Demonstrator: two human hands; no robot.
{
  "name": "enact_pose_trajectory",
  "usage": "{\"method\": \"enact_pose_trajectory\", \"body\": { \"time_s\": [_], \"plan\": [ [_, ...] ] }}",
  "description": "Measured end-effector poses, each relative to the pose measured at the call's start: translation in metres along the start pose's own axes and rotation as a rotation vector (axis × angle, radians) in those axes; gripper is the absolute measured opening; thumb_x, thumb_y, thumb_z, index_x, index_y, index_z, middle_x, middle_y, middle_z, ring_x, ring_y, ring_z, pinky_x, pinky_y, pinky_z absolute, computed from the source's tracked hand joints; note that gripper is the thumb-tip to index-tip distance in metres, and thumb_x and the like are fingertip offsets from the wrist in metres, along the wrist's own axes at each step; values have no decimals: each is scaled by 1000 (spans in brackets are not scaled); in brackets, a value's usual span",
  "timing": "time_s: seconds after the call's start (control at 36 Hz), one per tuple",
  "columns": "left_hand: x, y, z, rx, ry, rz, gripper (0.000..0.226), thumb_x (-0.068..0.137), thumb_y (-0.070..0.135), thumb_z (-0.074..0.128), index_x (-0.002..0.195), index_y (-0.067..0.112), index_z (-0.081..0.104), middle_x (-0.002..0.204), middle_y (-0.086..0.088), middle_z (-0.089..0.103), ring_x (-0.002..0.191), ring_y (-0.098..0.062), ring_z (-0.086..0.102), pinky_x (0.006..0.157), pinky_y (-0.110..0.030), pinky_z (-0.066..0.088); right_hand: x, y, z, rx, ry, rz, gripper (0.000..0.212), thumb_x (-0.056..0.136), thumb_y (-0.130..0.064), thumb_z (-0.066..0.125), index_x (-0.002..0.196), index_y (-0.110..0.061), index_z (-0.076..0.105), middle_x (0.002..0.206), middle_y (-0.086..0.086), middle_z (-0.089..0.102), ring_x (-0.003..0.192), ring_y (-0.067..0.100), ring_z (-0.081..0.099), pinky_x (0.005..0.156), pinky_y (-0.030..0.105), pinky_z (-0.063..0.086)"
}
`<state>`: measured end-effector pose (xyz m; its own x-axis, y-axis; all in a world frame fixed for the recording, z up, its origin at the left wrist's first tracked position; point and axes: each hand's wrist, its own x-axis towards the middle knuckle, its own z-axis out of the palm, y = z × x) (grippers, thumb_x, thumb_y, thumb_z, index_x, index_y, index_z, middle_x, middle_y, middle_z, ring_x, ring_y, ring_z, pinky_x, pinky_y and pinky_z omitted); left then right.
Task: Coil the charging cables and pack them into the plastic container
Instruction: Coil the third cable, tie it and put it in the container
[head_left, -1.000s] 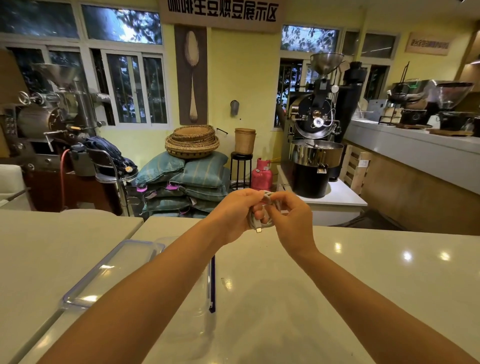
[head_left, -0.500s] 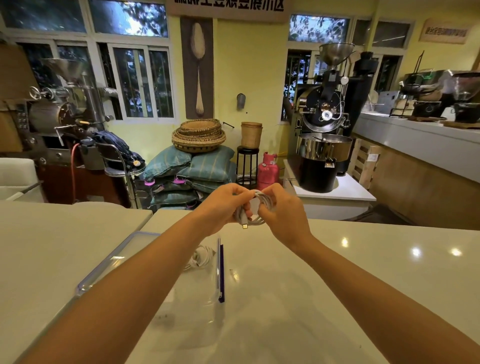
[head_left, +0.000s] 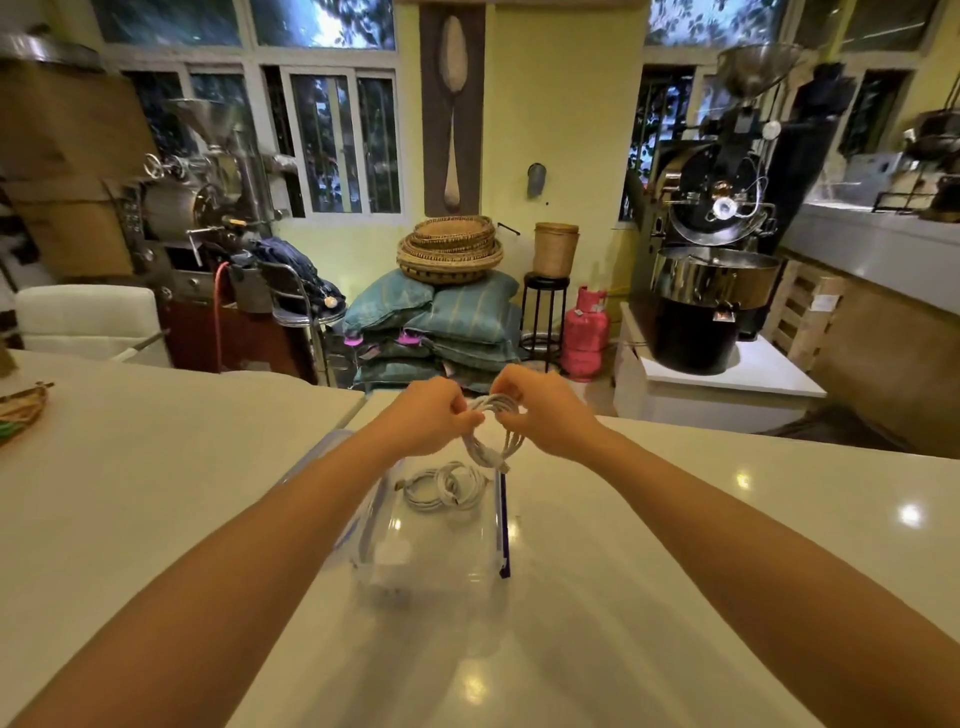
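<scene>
A white charging cable (head_left: 492, 431) wound into a loose coil hangs between my two hands above the far end of the container. My left hand (head_left: 431, 415) pinches the coil's left side, and my right hand (head_left: 540, 413) pinches its right side. Below them a clear plastic container (head_left: 498, 525) with a blue-edged rim stands on the white counter. Inside it, at the far end, lies another coiled white cable (head_left: 447, 486).
The container's clear lid (head_left: 332, 452) lies left of the container, mostly hidden by my left forearm. The white counter (head_left: 675, 519) stretches to both sides. A woven item (head_left: 21, 410) sits at the far left edge. Coffee roasting machines stand beyond the counter.
The view has tilted down, so the container and the coiled cable inside it now show fully. My hands still hold the coil, which now hangs lower and closer over the container.
</scene>
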<state>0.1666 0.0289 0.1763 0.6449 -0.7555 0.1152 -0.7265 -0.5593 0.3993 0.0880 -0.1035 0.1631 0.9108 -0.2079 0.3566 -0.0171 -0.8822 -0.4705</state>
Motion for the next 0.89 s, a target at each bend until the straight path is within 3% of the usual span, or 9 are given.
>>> {"method": "enact_pose_trajectory", "body": {
  "time_s": [0.17,0.31,0.36,0.44,0.56,0.64,0.75,0.83,0.89],
  "plan": [
    [0,-35,25,149,-79,-141,26,88,31,52,70,12,52,55,3,44,52,-10,41,45,-23,28,13,-7,32,-66,-220,-37,20,80,-12,65,99,-7,61,103,13,67,94,27,59,78,35,47],
    [-4,-56,47,187,-174,-232,24,87,27,54,92,6,63,56,3,45,55,-12,45,55,-24,35,14,-9,61,-172,-355,-57,19,81,-12,63,99,-8,61,105,13,66,94,27,57,76,31,43],
    [-8,-59,54,186,-233,-255,27,87,27,54,95,3,63,66,-3,54,66,-17,48,63,-28,38,13,-8,70,-211,-421,-51,20,82,-12,63,102,-7,61,108,13,65,97,27,57,80,34,45],
    [-13,-60,62,197,-323,-257,30,87,27,53,102,3,62,103,-16,64,77,-25,56,68,-33,45,10,-8,80,-279,-512,-45,22,82,-12,62,104,-5,59,110,15,63,100,30,55,82,34,44],
    [-16,-59,77,332,-320,-225,31,88,34,50,109,12,58,116,-7,62,109,-25,53,95,-37,34,6,-9,90,-381,-598,-66,23,82,-7,58,105,-2,59,109,18,64,97,32,57,82,35,44],
    [-18,-58,85,406,-315,-204,28,89,33,47,106,14,58,114,-5,62,113,-23,50,100,-40,27,4,-9,96,-468,-648,-82,23,83,-7,57,106,-2,59,109,18,63,88,28,54,80,35,44],
    [-19,-58,88,417,-305,-187,24,90,29,44,103,16,59,111,-3,63,113,-23,49,102,-39,25,6,-9,100,-560,-674,-80,25,84,-8,57,107,-4,62,110,17,64,98,32,60,79,34,47],
    [-18,-58,91,403,-335,-191,25,92,29,40,70,21,50,76,4,55,112,-23,52,105,-40,23,6,-9,102,-610,-666,-61,23,84,-10,57,106,-6,63,108,16,64,95,31,62,76,35,50],
    [-18,-56,91,413,-362,-197,32,93,30,39,62,22,43,71,2,52,111,-24,53,106,-41,22,6,-9,105,-637,-647,-57,21,85,-12,55,103,-6,63,108,16,64,93,30,63,73,34,49]
  ]
}}
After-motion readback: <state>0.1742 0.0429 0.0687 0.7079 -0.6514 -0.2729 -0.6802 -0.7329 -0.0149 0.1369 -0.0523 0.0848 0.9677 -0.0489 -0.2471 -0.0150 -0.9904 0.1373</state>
